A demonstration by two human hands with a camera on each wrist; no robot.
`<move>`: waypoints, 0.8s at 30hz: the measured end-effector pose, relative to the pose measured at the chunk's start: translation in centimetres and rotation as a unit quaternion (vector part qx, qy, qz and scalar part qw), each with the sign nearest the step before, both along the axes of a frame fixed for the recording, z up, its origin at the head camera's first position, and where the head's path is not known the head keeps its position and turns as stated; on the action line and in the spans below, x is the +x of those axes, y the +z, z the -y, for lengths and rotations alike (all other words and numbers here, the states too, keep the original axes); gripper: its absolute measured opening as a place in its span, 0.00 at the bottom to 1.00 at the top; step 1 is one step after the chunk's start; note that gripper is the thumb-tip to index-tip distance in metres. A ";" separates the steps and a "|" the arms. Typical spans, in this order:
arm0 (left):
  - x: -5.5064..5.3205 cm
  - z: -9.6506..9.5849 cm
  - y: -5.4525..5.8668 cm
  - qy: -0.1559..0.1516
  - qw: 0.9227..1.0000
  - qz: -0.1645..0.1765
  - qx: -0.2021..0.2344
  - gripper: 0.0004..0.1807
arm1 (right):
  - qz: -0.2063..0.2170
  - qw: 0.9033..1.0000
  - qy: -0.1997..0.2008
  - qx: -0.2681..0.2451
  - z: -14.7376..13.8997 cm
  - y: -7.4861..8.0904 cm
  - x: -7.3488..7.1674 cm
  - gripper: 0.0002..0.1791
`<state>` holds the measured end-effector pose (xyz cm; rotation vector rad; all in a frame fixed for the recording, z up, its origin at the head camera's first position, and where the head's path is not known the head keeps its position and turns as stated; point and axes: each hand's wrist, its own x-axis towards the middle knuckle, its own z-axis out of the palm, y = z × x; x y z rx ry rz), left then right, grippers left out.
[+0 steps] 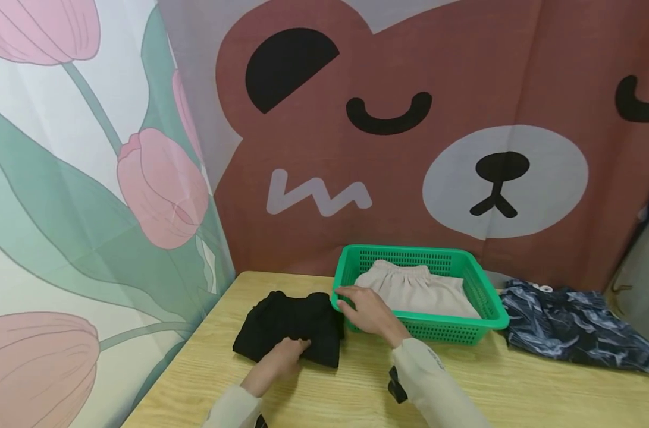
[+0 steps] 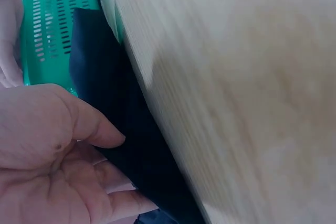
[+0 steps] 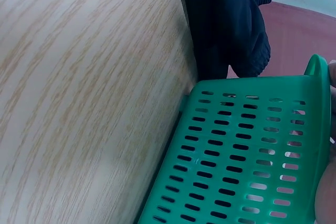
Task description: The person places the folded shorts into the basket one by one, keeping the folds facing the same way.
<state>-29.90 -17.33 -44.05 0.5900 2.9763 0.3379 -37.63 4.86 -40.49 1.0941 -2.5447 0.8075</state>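
Note:
A folded black garment point(image 1: 292, 327) lies on the table left of the basket, its gathered edge at the far side. My left hand point(image 1: 282, 359) pinches its front edge; the left wrist view has the thumb point(image 2: 100, 129) on one face of the dark cloth and the other fingers behind it. At the near left corner of a green plastic basket point(image 1: 436, 327), my right hand point(image 1: 369, 312) grips the rim. Inside the basket lies a beige garment point(image 1: 410, 291) with a gathered waistband. Only a sliver of the right hand shows in the right wrist view.
A dark blue-grey patterned garment point(image 1: 576, 327) lies on the wooden table point(image 1: 351, 392) right of the basket. Behind the table hangs a bear-print curtain point(image 1: 313, 148), and a tulip-print one point(image 1: 88, 208) hangs at the left.

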 end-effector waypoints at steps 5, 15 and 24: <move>1.0 -0.2 0.0 -0.001 1.000 0.001 0.004 0.23 | -0.002 1.000 -0.002 0.001 0.1 -0.1 0.0 0.21; 3.4 -1.0 0.6 -0.004 1.000 0.004 -0.008 0.25 | -0.006 1.000 -0.012 0.003 0.1 -0.2 -0.1 0.21; 4.7 -1.3 0.6 -0.001 1.000 0.022 -0.004 0.26 | -0.006 1.000 -0.013 0.006 0.1 -0.3 -0.2 0.21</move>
